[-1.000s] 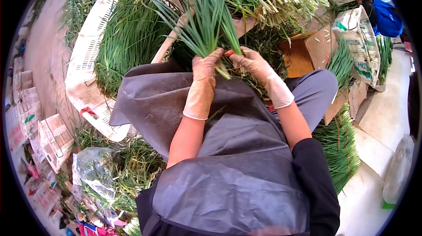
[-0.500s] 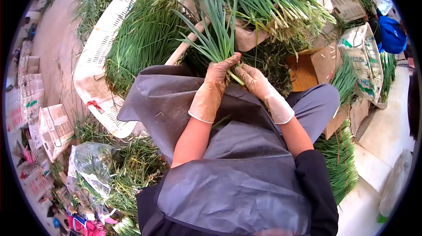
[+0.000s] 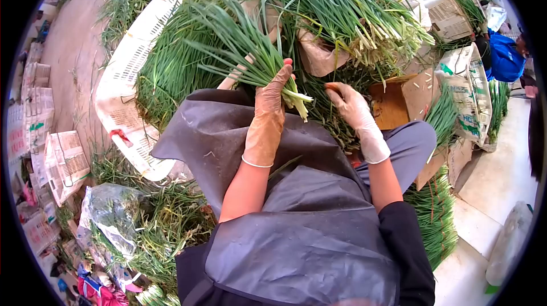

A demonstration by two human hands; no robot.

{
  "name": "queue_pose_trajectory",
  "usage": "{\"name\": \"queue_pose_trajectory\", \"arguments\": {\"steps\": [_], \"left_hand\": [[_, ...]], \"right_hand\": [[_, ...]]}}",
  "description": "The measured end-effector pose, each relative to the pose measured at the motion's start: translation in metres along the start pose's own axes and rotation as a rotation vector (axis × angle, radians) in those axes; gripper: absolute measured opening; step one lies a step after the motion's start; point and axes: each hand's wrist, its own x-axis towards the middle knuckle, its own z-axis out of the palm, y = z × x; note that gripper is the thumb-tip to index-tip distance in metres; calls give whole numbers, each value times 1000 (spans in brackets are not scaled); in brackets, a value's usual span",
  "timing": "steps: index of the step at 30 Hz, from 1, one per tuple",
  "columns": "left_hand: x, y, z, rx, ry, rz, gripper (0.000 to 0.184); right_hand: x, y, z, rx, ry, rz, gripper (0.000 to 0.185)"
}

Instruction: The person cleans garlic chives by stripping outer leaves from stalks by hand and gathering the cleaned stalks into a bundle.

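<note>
Wrapped round the lower stems of a bunch of green stalks (image 3: 245, 55), my gloved left hand (image 3: 270, 103) is above the dark apron (image 3: 199, 135). The pale stem ends stick out to the right of its fingers and the leaves fan to the upper left. My gloved right hand (image 3: 354, 109) is a little to the right, apart from the bunch, thumb and fingers partly spread, with nothing visible between them. Beyond both hands lies a large pile of stalks (image 3: 342, 9) with its cut ends to the right.
A white basket (image 3: 122, 78) at the left holds more greens. A cardboard box (image 3: 419, 95) stands right of my right hand. Tied stalks (image 3: 433, 215) lie at the lower right, and a clear plastic bag (image 3: 114, 215) at the lower left. A person in blue (image 3: 504, 58) is at the far right.
My right hand has come away from the stalks and moved right. My left hand keeps the bunch, which now tilts further to the left.
</note>
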Motion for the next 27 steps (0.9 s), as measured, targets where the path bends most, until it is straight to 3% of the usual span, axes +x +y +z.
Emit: {"name": "queue_pose_trajectory", "arguments": {"steps": [1,3,4,8,11,16,17,19,21,24,27], "left_hand": [[-3,-1,1,-1,3,-8,29],[-8,-1,11,43,-10,-65,32],[-7,-4,11,7,-51,2,27],[-5,-5,-5,115,-98,-107,20],[0,-7,-14,97,-169,-195,20],[-2,-9,-12,51,-120,-230,22],[-7,-8,-5,75,-137,-168,22],[-12,-11,-1,102,-151,-122,23],[-8,-13,-1,86,-28,-105,24],[-5,-14,-6,89,-74,-98,25],[-9,-9,-2,114,-148,-156,26]], "right_hand": [[2,-28,-1,393,-57,61,38],[2,-59,9,630,-244,114,34],[7,-58,17,630,-230,159,26],[14,-45,8,734,-252,169,19],[6,-46,4,827,-272,279,18],[4,-29,6,941,-385,231,24],[4,-30,10,942,-382,231,24],[-1,-36,23,835,-172,109,25],[-6,-40,17,812,-232,119,22],[-14,-48,16,222,0,59,19],[-15,-50,16,208,9,-43,19]]}}
